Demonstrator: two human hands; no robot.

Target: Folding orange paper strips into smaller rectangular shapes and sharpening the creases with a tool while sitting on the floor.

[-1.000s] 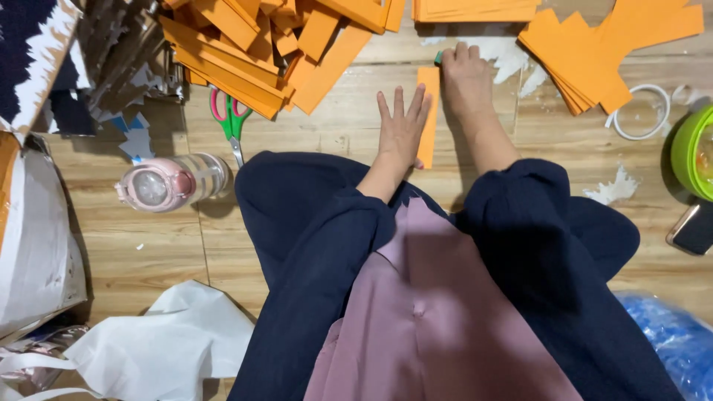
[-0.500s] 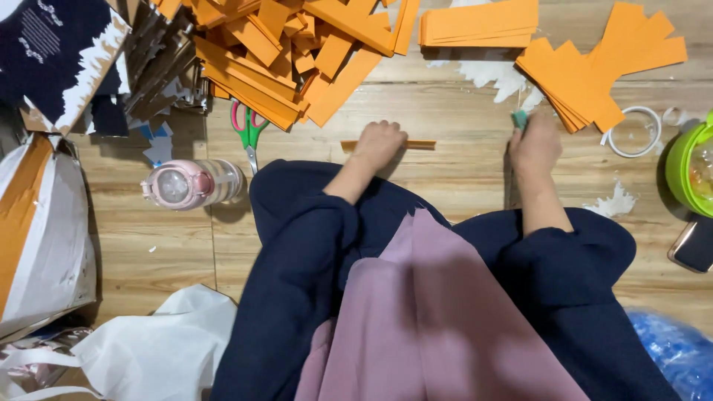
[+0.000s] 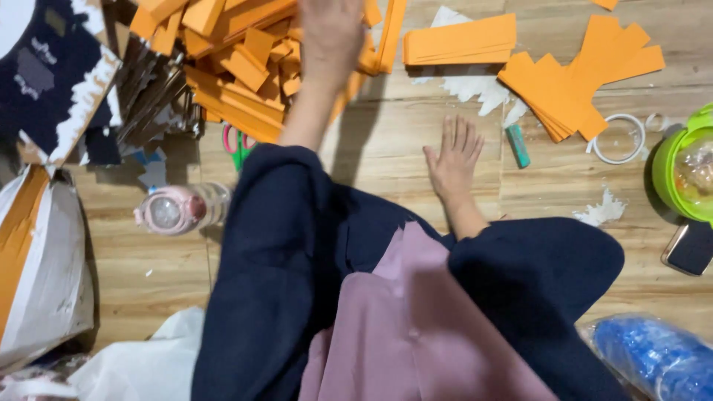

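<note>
Orange strips lie heaped on the wooden floor at the top left of the view, many of them crossing one another. The left hand is stretched out over this heap, blurred, with its back to the camera; whether it grips a strip or only rests on the pile I cannot tell (the fingers run out of frame at the top). The right hand lies flat on bare floor, palm down, fingers spread wide, holding nothing. Just beside it, to the right, lies a small teal stick, apart from the fingertips.

A neat stack of orange strips sits above the right hand, on torn white scraps. Further right, a fanned pile of orange sheets spreads toward the edge, with a white tape ring near its lower side. A green tub stands at the far right, a dark phone just below it.

Left of the dark blue sleeve, scissors with pink and green handles lie by the heap, and a clear bottle with a pink cap rests on its side below them. A blue bag shows at the bottom right.
</note>
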